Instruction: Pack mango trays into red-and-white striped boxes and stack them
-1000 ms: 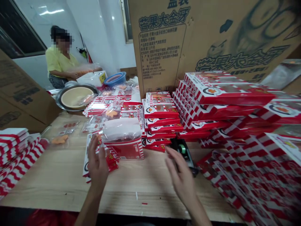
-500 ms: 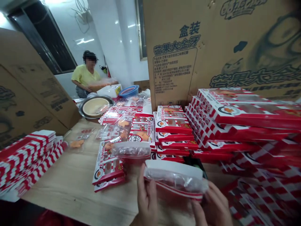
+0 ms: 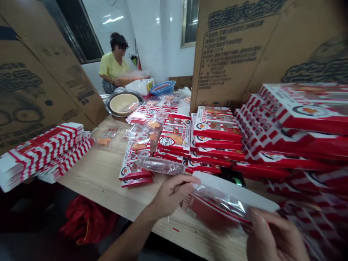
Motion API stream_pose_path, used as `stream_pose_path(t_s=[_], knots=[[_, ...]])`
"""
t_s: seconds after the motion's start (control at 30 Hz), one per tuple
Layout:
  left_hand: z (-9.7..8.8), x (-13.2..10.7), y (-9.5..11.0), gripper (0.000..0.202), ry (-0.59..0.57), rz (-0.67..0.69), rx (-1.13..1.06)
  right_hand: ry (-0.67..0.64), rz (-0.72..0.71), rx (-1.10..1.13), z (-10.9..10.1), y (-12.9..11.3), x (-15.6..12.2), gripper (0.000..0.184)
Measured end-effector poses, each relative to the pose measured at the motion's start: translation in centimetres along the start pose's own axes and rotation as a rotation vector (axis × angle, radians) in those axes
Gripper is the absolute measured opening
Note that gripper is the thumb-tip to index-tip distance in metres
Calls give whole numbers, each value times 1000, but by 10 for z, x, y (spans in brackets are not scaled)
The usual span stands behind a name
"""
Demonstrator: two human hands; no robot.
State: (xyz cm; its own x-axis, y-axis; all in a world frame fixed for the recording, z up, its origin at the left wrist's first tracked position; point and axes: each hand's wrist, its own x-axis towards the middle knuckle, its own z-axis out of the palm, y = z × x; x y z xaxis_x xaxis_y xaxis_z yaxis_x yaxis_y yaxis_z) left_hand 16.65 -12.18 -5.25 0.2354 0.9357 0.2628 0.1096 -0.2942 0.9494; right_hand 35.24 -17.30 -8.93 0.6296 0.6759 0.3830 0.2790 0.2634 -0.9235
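Both my hands hold one red-and-white striped box with a clear plastic bag of snacks sticking out of its open side. My left hand grips the box's left end, fingers curled round it. My right hand holds the right end at the bottom right of the view. The box hangs just above the wooden table. Another clear bag lies on the table just beyond my left hand, next to a short stack of filled boxes.
Stacks of filled red boxes rise at right in front of a large cardboard carton. Flat striped boxes are piled at left. A metal basin and blue bowl sit at the far end, where a person in yellow works.
My hands went from empty over the table to holding a striped box with a bag in it. The box has shifted right and tilted, and my view has swung left.
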Motion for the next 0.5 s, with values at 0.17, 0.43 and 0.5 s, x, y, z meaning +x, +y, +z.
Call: stream_pose_path(t_s=[0.17,0.43,0.5], knots=[[-62,27,-5,24,132,113,269,103,191,177,4,-5,8,40],[-53,25,-23,32,252,436,503,-60,-75,257,12,-8,10,8],[-25,13,-28,35,211,506,331,-138,-22,294,16,-14,11,9]])
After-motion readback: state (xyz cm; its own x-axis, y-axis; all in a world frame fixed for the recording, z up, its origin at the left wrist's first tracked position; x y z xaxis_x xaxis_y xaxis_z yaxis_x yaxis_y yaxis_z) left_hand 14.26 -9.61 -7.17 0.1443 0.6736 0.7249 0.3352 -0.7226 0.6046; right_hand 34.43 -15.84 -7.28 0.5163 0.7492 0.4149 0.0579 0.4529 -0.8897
